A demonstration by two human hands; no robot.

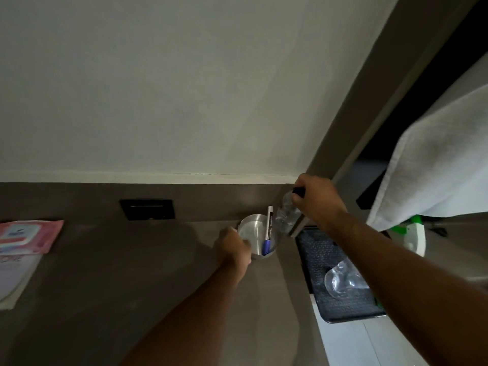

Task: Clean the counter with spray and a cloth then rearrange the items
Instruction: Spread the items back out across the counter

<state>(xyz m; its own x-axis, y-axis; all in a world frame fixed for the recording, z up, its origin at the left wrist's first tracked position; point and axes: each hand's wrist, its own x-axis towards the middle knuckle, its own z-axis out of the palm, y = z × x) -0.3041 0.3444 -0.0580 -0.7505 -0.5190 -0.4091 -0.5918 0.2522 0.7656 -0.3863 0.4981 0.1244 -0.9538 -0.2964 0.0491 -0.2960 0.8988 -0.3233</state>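
My left hand (233, 247) grips the side of a round metal cup (254, 231) that stands on the brown counter (132, 273) near the back right corner. A blue-and-white marker (268, 233) leans inside the cup. My right hand (317, 200) holds a clear plastic bottle (285, 217) by its black cap, just right of the cup against the wall edge. A white cloth (435, 167) hangs at the right, and under it shows part of a green-and-white spray bottle (412, 233).
A pink wipes pack (29, 235) lies on white papers (13, 278) at the counter's left edge. A black wall socket (148, 208) sits on the backsplash. Right of the counter, a dark mat tray (327, 260) carries an overturned clear glass (343, 280).
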